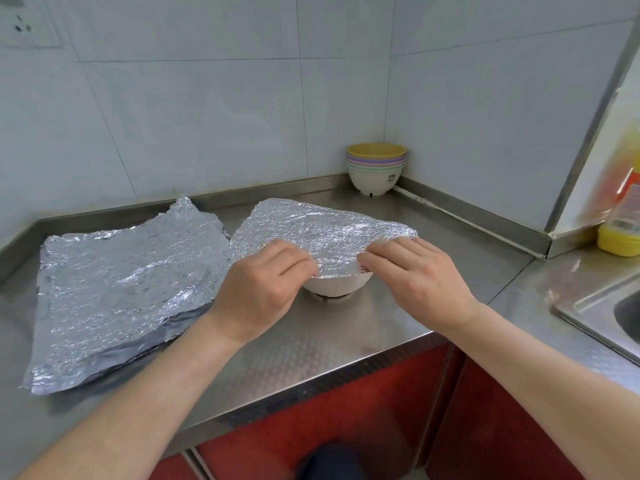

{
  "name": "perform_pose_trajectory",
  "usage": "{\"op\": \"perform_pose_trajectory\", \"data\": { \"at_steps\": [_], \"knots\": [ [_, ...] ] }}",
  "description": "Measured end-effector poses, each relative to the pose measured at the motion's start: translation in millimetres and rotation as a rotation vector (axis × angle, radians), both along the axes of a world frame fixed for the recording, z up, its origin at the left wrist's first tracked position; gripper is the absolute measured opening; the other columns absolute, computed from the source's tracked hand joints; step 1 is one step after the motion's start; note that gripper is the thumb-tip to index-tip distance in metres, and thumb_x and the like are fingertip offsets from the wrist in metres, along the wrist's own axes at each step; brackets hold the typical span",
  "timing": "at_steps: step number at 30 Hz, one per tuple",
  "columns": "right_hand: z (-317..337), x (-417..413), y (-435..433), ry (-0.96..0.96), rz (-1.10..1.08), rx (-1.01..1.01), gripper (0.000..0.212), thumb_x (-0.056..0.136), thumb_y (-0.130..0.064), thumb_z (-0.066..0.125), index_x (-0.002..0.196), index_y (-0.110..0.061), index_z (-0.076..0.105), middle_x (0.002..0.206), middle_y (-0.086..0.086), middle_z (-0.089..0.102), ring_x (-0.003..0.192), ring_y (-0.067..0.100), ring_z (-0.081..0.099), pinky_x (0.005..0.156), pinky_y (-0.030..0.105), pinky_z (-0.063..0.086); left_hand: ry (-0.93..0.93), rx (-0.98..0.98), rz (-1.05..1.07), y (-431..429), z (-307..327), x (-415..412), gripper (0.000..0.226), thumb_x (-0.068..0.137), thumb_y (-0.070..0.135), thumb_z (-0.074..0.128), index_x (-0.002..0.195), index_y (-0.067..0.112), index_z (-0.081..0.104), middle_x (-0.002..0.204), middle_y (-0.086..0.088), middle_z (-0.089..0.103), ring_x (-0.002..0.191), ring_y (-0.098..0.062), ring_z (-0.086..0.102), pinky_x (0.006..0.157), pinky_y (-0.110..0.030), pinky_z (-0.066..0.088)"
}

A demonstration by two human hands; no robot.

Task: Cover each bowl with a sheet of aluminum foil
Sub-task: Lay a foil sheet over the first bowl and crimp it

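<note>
Both hands work the near edge of one foil sheet: the left hand pinches it with curled fingers, and the right hand grips it just beside. This sheet lies over a white bowl standing mid-table. A pile of foil sheets lies to the left. Stacked coloured bowls sit in the back corner, uncovered. A sink and a yellow bottle are at right.
</note>
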State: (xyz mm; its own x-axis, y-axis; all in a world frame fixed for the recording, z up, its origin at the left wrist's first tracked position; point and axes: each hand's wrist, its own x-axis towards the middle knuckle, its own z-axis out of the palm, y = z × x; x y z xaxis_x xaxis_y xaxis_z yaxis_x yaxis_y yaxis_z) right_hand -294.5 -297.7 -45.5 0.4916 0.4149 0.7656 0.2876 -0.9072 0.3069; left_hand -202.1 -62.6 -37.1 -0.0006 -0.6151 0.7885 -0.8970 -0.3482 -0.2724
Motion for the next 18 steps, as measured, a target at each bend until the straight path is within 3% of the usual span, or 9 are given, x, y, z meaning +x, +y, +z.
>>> {"op": "perform_pose_trajectory", "data": {
  "at_steps": [4,7,12,18],
  "knots": [
    [-10.6,3.8,-0.8,-0.070,0.058,-0.008,0.027,0.100,-0.006,0.046,0.105,-0.008,0.072,0.107,0.001,0.072,0.094,0.020,0.068,0.074,0.031,0.051,0.005,0.040,0.068,7.8,-0.5,2.7,0.019,0.079,-0.008,0.066,0.082,0.011,0.068,0.084,-0.001,0.065,0.078,-0.020,0.058,0.055,-0.028,0.048],
    [-16.1,10.7,-2.6,-0.092,0.070,0.008,0.019,0.096,-0.006,0.056,0.106,-0.008,0.072,0.110,0.000,0.071,0.099,0.018,0.068,0.077,0.030,0.051,0.123,0.090,0.130,9.1,2.1,2.6,0.021,0.074,-0.004,0.067,0.084,0.015,0.067,0.087,0.003,0.063,0.082,-0.019,0.056,0.054,-0.031,0.049],
    [-17.1,13.4,-3.6,-0.105,0.085,0.034,0.017,0.096,-0.006,0.058,0.103,-0.008,0.073,0.108,0.001,0.072,0.098,0.019,0.068,0.076,0.030,0.052,0.553,0.052,0.095,-1.3,22.5,-10.4,0.022,0.078,0.041,0.059,0.095,0.030,0.067,0.097,0.016,0.058,0.095,-0.009,0.054,0.077,-0.029,0.047],
    [-15.3,12.0,-2.1,-0.129,0.083,0.084,0.012,0.088,0.003,0.064,0.091,-0.005,0.072,0.097,0.005,0.071,0.084,0.026,0.066,0.065,0.036,0.054,0.736,-0.028,0.028,-26.0,14.3,-1.3,0.010,0.086,0.028,0.071,0.093,0.028,0.078,0.087,0.012,0.065,0.086,-0.011,0.058,0.078,-0.039,0.049]
  ]
}}
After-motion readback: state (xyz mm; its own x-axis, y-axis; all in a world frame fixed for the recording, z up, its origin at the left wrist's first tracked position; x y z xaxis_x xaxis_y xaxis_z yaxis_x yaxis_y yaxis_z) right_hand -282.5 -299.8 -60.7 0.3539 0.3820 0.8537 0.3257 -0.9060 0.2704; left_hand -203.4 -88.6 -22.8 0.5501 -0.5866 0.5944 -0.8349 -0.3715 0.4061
